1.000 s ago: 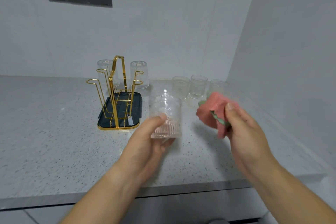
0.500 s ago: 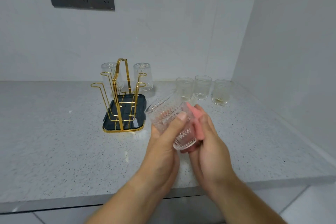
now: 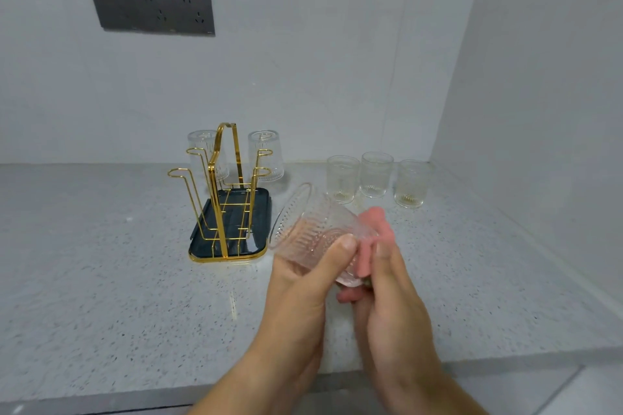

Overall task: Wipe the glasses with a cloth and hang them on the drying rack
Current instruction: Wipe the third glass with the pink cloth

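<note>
On the speckled bench, the gold drying rack carries two upturned glasses at its far side. Just right of the rack, the left hand grips a ribbed glass, tilted, with its mouth toward the rack. The right hand presses a pink cloth against its base. Further right of the rack, three glasses stand upright.

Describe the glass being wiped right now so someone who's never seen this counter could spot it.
On the speckled counter, look just right of the gold drying rack. The ribbed glass is tilted in the air, in the left hand, pink cloth against its base; the other glasses stand upright or hang upside down.
</note>
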The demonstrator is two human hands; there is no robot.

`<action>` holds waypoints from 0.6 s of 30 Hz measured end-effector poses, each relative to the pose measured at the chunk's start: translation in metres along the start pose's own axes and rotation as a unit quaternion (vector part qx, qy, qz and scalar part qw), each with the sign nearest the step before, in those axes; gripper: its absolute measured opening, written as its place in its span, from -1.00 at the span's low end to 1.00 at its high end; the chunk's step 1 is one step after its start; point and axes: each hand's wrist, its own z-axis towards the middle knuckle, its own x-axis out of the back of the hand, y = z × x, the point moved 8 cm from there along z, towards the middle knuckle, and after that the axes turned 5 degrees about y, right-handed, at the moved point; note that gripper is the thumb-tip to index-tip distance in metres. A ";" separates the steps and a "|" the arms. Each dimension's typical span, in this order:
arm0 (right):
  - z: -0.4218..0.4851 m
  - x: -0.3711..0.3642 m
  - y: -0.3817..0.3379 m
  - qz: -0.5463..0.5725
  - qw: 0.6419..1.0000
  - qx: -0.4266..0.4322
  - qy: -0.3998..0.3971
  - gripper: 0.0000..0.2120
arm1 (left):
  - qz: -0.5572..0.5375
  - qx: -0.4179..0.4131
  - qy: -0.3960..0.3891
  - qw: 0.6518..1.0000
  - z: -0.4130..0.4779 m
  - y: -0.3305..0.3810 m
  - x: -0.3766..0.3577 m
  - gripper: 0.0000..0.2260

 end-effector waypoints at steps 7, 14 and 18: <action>-0.002 -0.016 0.024 0.207 0.962 -0.179 -0.022 -0.45 | 0.042 -0.047 0.006 0.998 0.011 0.011 0.003 -0.67; 0.010 0.004 0.013 0.212 0.965 -0.154 -0.018 -0.51 | 0.059 -0.041 -0.021 0.997 0.008 0.010 0.006 -0.75; 0.020 0.008 0.000 0.227 0.959 -0.170 -0.011 -0.47 | 0.077 -0.034 -0.052 0.995 -0.001 0.001 -0.005 -0.62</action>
